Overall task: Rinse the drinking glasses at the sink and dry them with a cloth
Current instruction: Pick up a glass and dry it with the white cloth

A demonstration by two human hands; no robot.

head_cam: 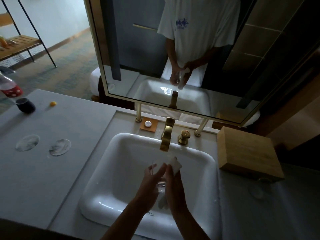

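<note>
A clear glass (161,185) is held over the white sink (107,170), below the brass tap (166,135), gripped by the left hand (152,177). A white cloth (174,164) is pinched in the right hand (174,184), beside the glass. Two glass lids (27,142) lie on the counter (52,179) to the left.

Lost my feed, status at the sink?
Left hand holds glass over sink. Right hand holds white cloth. Nothing in the way.
</note>
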